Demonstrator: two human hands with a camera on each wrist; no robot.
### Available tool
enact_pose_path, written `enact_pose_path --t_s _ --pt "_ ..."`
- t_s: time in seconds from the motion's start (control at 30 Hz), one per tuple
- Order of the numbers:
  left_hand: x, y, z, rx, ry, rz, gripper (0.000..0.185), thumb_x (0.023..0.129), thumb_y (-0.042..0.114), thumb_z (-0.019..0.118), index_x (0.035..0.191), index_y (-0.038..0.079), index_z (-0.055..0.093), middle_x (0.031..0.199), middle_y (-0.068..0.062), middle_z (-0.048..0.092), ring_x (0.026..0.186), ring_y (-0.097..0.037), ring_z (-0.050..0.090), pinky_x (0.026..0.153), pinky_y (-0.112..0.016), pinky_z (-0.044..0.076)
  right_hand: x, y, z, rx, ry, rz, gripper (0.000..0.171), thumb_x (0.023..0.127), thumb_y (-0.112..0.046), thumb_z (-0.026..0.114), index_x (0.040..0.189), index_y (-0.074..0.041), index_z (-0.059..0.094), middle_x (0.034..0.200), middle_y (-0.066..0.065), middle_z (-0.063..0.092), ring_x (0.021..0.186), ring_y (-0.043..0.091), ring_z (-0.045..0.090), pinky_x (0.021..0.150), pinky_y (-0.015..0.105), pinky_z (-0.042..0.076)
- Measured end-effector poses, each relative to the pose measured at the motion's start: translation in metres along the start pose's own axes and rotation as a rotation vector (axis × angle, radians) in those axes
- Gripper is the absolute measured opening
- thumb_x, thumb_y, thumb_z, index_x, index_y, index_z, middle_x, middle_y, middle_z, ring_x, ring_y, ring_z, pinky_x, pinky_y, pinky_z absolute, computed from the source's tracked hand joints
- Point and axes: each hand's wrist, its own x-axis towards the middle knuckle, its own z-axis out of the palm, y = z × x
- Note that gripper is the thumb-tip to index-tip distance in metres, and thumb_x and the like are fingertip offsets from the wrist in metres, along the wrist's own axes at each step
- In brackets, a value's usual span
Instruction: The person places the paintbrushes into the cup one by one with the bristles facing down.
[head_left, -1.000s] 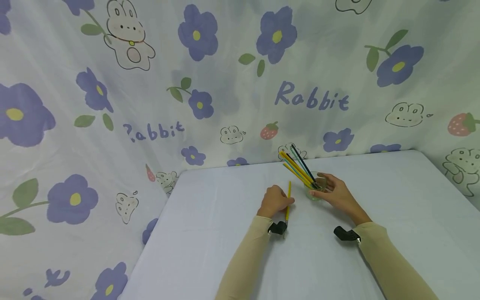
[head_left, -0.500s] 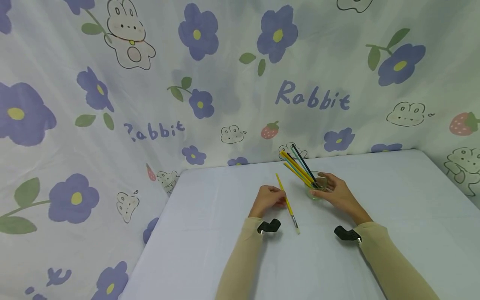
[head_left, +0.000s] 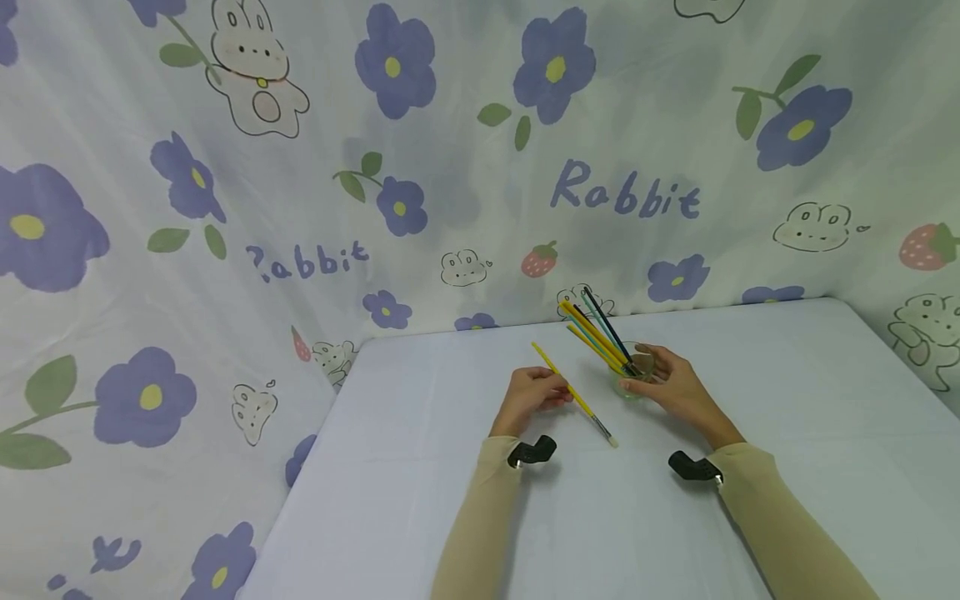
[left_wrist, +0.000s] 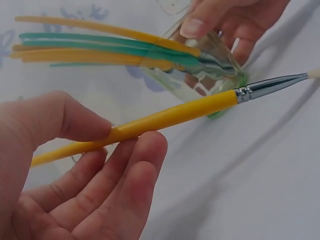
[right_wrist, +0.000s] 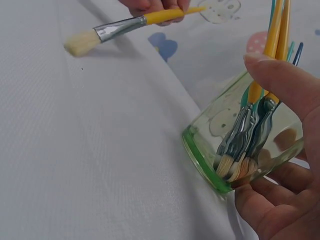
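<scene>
Head view shows us our left hand [head_left: 534, 394] pinching a long yellow-handled paintbrush with a silver ferrule and pale bristles [head_left: 573, 394] between thumb and fingers, partway along its handle. Its long axis runs on a diagonal: the bare handle end points up and away to the left, while the bristle tip points down toward us and to the right, reaching just in front of the clear, green-tinted glass jar [head_left: 633, 379].

That jar sits on the pale cloth-covered table [head_left: 787, 400] just right of the brush. Our right hand [head_left: 671, 385] wraps it, thumb over the rim and fingers curled round the wall. From the right wrist view, the jar [right_wrist: 250, 145] looks tilted, though we cannot tell how much. A bundle of yellow and green brushes [head_left: 596, 329] stands in it, handles fanning up and left.

So the jar's mouth lies to the right of our left-hand grip, nearer the bristle end than the handle end. Behind hangs a floral rabbit-print sheet [head_left: 300, 167].
</scene>
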Motion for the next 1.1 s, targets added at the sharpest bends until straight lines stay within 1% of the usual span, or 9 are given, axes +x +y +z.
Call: enact_pose_path --t_s 0.27,0.47,0.6,0.83,1.1 --pt "-0.003 0.001 -0.004 -0.022 -0.014 0.025 0.015 0.088 0.008 0.073 0.100 -0.001 0.070 0.086 -0.011 0.077 0.075 -0.017 0.076 0.072 -0.026 0.065 -0.001 -0.003 0.001 -0.011 -0.006 0.009 0.091 0.089 -0.044 0.081 0.159 -0.008 0.035 0.157 0.022 0.050 0.145 0.046 0.047 0.120 0.061 0.040" --pt "-0.005 0.004 -0.004 -0.038 -0.006 0.042 0.016 0.088 0.006 0.073 0.101 -0.002 0.071 0.089 -0.012 0.077 0.077 -0.017 0.076 0.078 -0.029 0.066 -0.002 -0.005 0.001 -0.016 -0.012 0.007 0.090 0.090 -0.040 0.081 0.160 -0.008 0.034 0.156 0.023 0.050 0.145 0.047 0.047 0.119 0.061 0.041" --pt "-0.008 0.007 -0.005 -0.045 -0.005 0.060 0.017 0.090 0.006 0.072 0.104 -0.004 0.071 0.090 -0.012 0.077 0.078 -0.017 0.076 0.080 -0.030 0.066 -0.005 -0.008 0.000 -0.016 -0.015 0.001 0.089 0.090 -0.041 0.081 0.159 -0.009 0.035 0.156 0.022 0.051 0.144 0.047 0.048 0.118 0.062 0.042" --pt "-0.007 0.012 -0.006 -0.082 0.000 0.077 0.016 0.091 0.005 0.072 0.104 -0.004 0.071 0.090 -0.010 0.077 0.079 -0.016 0.077 0.080 -0.029 0.066 -0.005 -0.007 0.000 -0.009 -0.011 0.007 0.088 0.090 -0.041 0.081 0.159 -0.010 0.036 0.156 0.021 0.051 0.145 0.045 0.048 0.119 0.061 0.042" --pt "-0.010 0.021 -0.006 -0.098 0.013 0.094 0.029 0.093 0.006 0.071 0.116 -0.010 0.067 0.092 -0.010 0.077 0.080 -0.017 0.078 0.085 -0.031 0.065 -0.005 -0.008 -0.001 0.013 -0.021 0.008 0.089 0.090 -0.039 0.081 0.160 -0.009 0.034 0.156 0.022 0.050 0.145 0.047 0.046 0.120 0.062 0.040"
